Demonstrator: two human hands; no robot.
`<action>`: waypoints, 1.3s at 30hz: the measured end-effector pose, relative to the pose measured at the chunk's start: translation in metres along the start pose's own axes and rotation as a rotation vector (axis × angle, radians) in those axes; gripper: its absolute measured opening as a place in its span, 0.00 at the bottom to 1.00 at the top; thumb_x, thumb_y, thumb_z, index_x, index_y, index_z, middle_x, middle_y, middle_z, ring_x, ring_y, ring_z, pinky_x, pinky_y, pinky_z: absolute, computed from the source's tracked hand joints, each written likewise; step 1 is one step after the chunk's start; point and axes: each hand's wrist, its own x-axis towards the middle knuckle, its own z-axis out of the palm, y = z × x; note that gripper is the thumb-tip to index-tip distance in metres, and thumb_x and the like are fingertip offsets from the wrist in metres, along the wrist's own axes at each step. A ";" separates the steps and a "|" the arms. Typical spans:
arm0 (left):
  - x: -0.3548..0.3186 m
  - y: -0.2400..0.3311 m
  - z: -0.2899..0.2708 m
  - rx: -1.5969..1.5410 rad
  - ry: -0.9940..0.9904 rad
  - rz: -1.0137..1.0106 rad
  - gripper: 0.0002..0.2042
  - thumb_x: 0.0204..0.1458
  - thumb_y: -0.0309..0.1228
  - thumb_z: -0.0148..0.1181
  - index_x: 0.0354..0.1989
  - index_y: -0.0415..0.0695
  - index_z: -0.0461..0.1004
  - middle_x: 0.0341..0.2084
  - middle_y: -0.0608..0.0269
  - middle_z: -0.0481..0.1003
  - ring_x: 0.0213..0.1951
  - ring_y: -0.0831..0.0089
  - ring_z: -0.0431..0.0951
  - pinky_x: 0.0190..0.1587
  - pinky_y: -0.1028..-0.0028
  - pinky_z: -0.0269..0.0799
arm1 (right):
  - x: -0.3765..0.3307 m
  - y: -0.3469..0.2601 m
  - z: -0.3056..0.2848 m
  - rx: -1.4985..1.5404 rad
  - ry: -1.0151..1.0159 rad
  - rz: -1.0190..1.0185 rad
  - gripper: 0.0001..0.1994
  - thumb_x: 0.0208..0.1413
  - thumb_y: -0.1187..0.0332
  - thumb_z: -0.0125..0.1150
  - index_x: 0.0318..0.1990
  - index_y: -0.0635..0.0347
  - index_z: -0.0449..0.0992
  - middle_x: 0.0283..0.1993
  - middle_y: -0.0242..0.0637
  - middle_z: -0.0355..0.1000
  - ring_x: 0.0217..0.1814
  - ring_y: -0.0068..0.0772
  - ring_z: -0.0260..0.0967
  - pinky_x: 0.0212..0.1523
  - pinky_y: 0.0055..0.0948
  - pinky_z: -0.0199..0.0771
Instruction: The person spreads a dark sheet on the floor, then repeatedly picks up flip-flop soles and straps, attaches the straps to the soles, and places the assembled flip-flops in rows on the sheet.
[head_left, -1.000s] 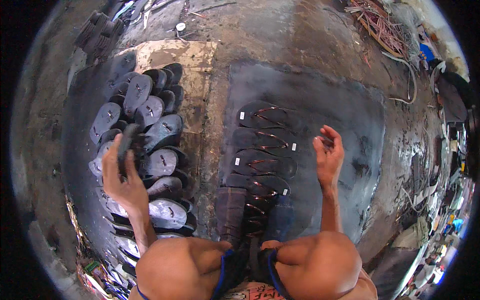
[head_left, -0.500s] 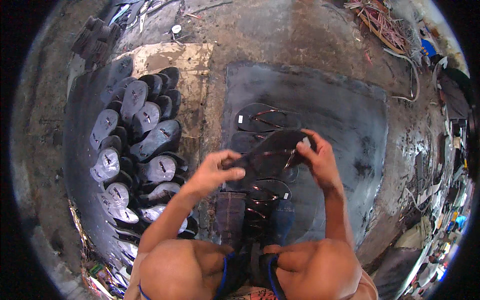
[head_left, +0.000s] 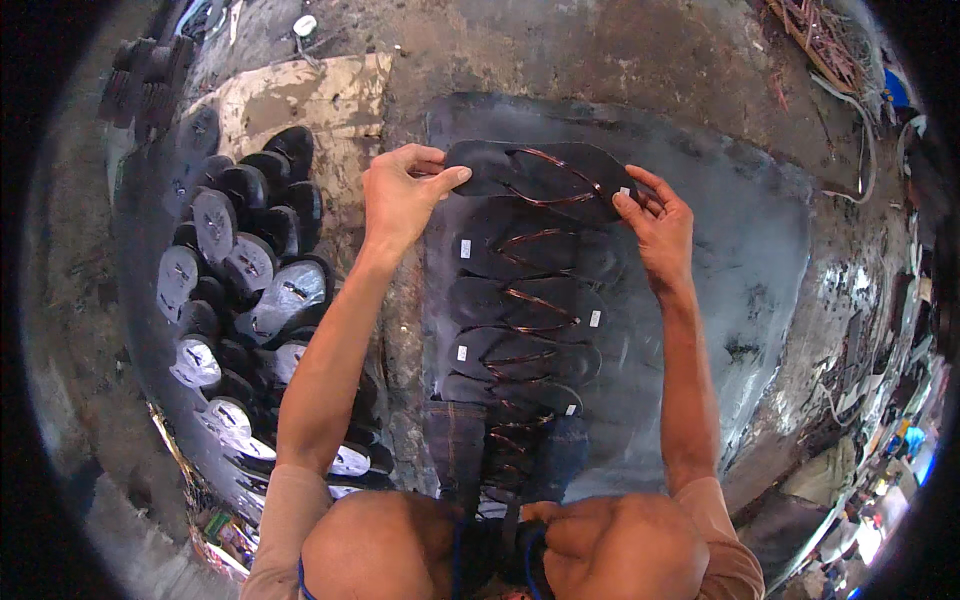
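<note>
A black flip-flop (head_left: 480, 165) with shiny brown straps is stretched sideways between my two hands. My left hand (head_left: 400, 195) pinches its left end between thumb and fingers. Its right end, with a small white sticker, is gripped by my right hand (head_left: 655, 215). Just below lies a row of similar flip-flops (head_left: 490, 298), overlapping one another toward my legs, several with white stickers at alternating ends. The held flip-flop is over the far end of that row; whether it touches the sheet beneath, I cannot tell.
A dark grey sheet (head_left: 710, 330) lies under the row. At left, a heap of black soles (head_left: 215, 225) rests on another dark sheet, beside a tan board (head_left: 345, 95). Bundled strips (head_left: 815, 40) sit at the far right, and assorted scraps line the right edge.
Both hands have moved farther away from me with the flip-flop, which has turned from tilted to nearly level, its straps now facing up. More of the row below shows.
</note>
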 end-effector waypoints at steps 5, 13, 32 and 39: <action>-0.006 -0.016 0.015 0.175 0.047 0.046 0.20 0.46 0.35 0.83 0.42 0.33 0.86 0.34 0.50 0.86 0.35 0.65 0.88 0.41 0.68 0.83 | 0.005 0.019 -0.002 -0.161 0.019 0.017 0.21 0.63 0.76 0.70 0.64 0.62 0.79 0.49 0.38 0.82 0.48 0.21 0.77 0.50 0.23 0.79; 0.004 -0.007 0.020 0.238 -0.046 0.330 0.29 0.45 0.30 0.79 0.61 0.50 0.83 0.46 0.53 0.77 0.48 0.59 0.77 0.54 0.64 0.75 | -0.001 0.006 0.009 -0.841 0.102 -0.129 0.26 0.56 0.68 0.77 0.64 0.54 0.80 0.72 0.46 0.68 0.72 0.44 0.66 0.70 0.46 0.67; 0.002 -0.023 0.053 0.151 -0.072 0.453 0.32 0.32 0.38 0.86 0.54 0.65 0.88 0.36 0.66 0.66 0.42 0.64 0.68 0.45 0.64 0.65 | 0.014 0.032 0.002 -1.336 -0.278 -0.544 0.46 0.66 0.44 0.58 0.83 0.55 0.47 0.88 0.41 0.40 0.90 0.45 0.34 0.86 0.57 0.30; -0.121 0.034 -0.024 0.070 0.044 0.212 0.25 0.54 0.26 0.72 0.63 0.45 0.78 0.56 0.52 0.74 0.62 0.48 0.71 0.67 0.57 0.67 | -0.082 -0.058 0.002 -1.062 -0.058 -0.269 0.36 0.75 0.50 0.51 0.81 0.61 0.51 0.86 0.50 0.47 0.88 0.51 0.42 0.85 0.51 0.38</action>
